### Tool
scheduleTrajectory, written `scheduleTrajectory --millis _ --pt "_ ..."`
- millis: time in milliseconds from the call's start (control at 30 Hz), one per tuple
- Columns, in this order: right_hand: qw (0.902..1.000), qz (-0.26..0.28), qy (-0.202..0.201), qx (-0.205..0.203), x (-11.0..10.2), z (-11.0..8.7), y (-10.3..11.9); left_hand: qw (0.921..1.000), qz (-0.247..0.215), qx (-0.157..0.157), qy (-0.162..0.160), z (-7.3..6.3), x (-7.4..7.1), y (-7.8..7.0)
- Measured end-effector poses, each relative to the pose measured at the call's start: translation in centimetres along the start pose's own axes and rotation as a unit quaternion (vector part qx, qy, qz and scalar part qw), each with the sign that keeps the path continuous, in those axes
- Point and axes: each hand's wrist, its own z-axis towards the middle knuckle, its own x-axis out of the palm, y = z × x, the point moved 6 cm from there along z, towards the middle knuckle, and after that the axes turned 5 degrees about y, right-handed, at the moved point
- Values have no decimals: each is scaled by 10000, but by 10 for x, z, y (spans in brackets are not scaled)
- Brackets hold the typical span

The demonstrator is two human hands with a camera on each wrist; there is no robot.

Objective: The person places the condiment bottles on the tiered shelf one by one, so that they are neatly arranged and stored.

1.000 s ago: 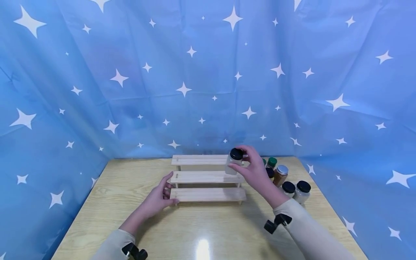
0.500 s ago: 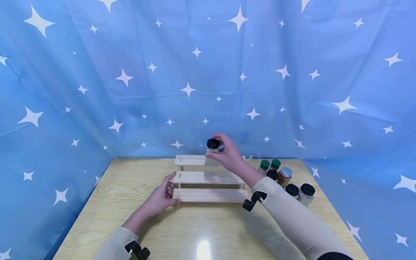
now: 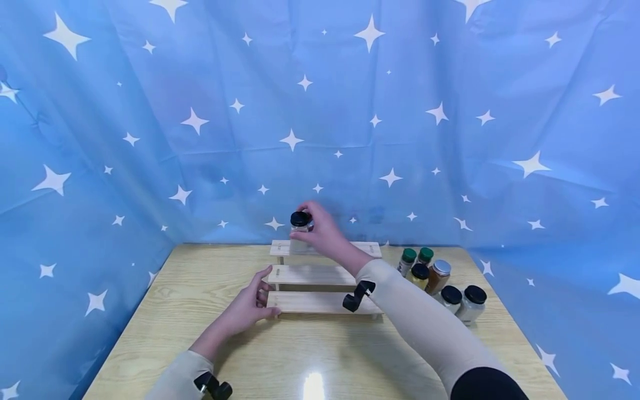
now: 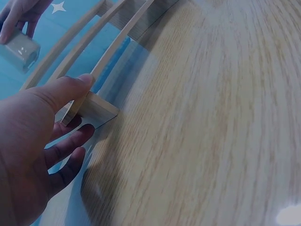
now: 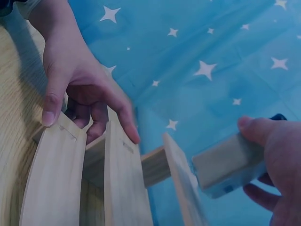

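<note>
A pale wooden three-tier rack (image 3: 315,274) stands near the back of the table. My left hand (image 3: 245,308) grips its left end, thumb on the lowest tier and index finger at the middle one, as the right wrist view also shows. Above the left part of the top tier, my right hand (image 3: 322,230) holds a clear squarish jar (image 3: 299,229) with a black lid between thumb and fingers. In the right wrist view the jar's base (image 5: 221,165) is close to the top tier's edge; whether they touch I cannot tell.
Right of the rack several jars stand grouped: two green-lidded jars (image 3: 409,256), a black-lidded jar with yellow contents (image 3: 419,274), a silver-lidded brown jar (image 3: 439,276) and two black-lidded pale jars (image 3: 471,306). A blue star-patterned curtain (image 3: 335,111) hangs behind the wooden table (image 3: 280,361).
My right hand has carried the jar leftward and up, from the rack's right side to above the top tier's left part. The left hand keeps its grip on the rack.
</note>
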Motion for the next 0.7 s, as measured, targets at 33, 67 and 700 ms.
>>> scheduleTrajectory --millis 33,67,700 --pt "10000 5 7 12 2 1 -1 10000 -7 9 3 0 0 0" --pt "10000 -17 4 15 4 3 -1 10000 1 -2 10 0 0 0" --pt "9988 -464 102 -69 20 8 -10 10000 33 2 -5 2 0 0"
